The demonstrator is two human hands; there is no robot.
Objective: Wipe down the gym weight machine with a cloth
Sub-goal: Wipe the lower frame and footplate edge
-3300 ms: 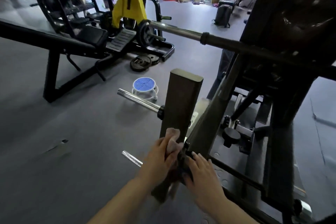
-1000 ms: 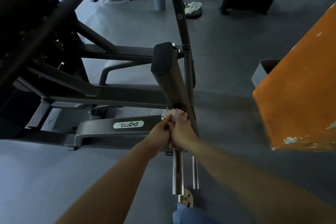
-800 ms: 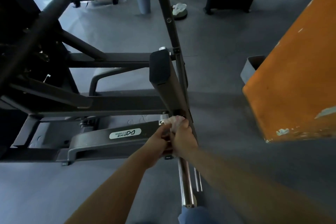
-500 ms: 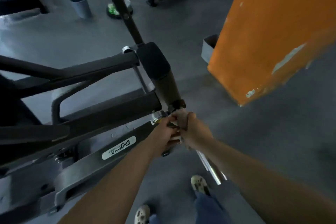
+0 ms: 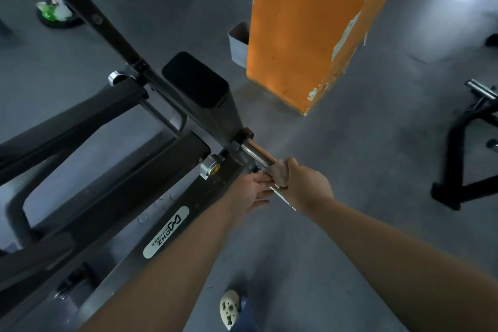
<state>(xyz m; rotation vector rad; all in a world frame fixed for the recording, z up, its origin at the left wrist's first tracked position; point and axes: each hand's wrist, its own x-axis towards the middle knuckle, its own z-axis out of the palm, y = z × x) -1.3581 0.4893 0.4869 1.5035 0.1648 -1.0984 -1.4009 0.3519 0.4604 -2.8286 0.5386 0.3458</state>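
The dark grey weight machine [image 5: 129, 197] fills the left half of the view, with a black-capped upright post [image 5: 199, 83]. A chrome weight peg [image 5: 256, 153] sticks out from the post toward me. My right hand [image 5: 304, 183] is closed around this peg with a pale pinkish cloth [image 5: 280, 172] wrapped between palm and metal. My left hand [image 5: 250, 188] lies just left of it against the frame, fingers stretched out flat and holding nothing. The peg's near end is hidden under my right hand.
An orange pillar [image 5: 310, 21] stands close behind the machine, with a grey bin [image 5: 238, 43] at its foot. A black rack base [image 5: 469, 151] sits at the right. A weight plate with green and white items [image 5: 54, 12] lies far left. My shoe [image 5: 229, 307] shows below.
My right hand has slid the cloth outward along the chrome peg, away from the post. My left hand has let go and opened flat. The view has swung right, toward the pillar.
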